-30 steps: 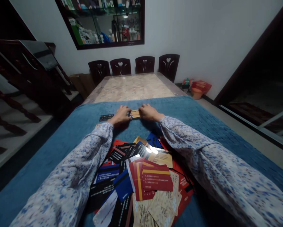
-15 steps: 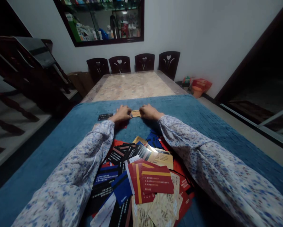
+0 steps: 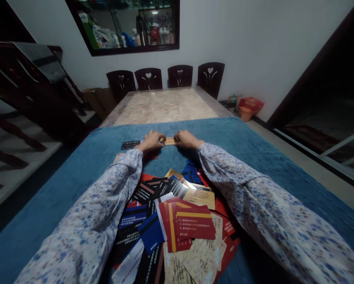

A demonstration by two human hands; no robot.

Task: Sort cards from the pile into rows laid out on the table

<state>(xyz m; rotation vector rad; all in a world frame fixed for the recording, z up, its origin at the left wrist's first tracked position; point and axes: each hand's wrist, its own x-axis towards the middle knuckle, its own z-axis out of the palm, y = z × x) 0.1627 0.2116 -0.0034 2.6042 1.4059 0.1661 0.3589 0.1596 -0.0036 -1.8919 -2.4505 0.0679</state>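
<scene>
The left hand [image 3: 153, 141] and right hand [image 3: 187, 139], apart, pinch the ends of the yellow card [image 3: 170, 141]; uneven pushing could twist it.

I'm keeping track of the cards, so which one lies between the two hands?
The yellowish card, between the left hand and right hand; the black card and heaped cards lie outside that gap.

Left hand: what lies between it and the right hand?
A yellow card lies between the left hand and right hand, over the blue cloth, in the head view.
</scene>
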